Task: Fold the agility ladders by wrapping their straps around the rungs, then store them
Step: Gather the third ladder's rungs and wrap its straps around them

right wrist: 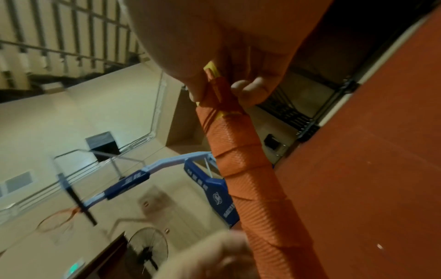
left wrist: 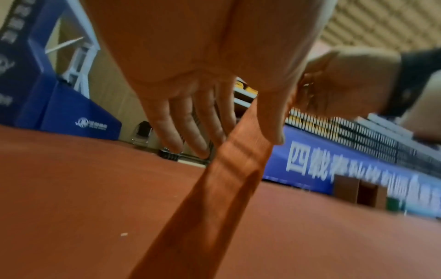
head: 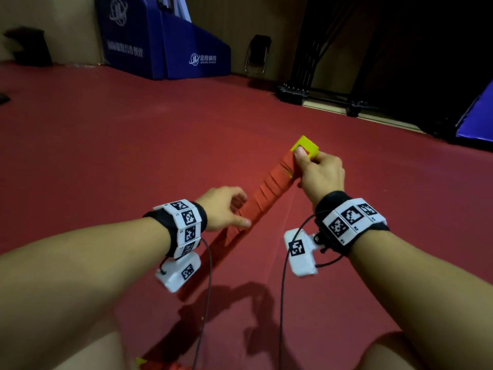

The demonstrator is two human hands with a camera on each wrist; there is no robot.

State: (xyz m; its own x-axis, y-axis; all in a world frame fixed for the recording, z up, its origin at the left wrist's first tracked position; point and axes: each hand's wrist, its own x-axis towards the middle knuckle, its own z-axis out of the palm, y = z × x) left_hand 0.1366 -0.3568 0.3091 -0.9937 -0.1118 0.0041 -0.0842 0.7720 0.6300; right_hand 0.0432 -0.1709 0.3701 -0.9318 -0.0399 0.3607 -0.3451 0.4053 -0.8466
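Orange strap (head: 269, 194) winds in overlapping turns along a bundle of yellow rungs (head: 306, 146), and the bundle is held in the air above the red floor (head: 106, 145), slanting up and away from the person. The right hand (head: 318, 170) grips the far end, thumb pressed on the yellow tip and fingers curled beneath; the right wrist view shows the rungs' yellow edge peeking between the turns. The left hand (head: 224, 206) lies against the middle of the bundle with its fingers (left wrist: 190, 120) fairly straight and the thumb alongside the strap; it seems to touch rather than clasp, though blur leaves that uncertain. A blue padded hoop base (head: 165, 41) stands by the far wall.
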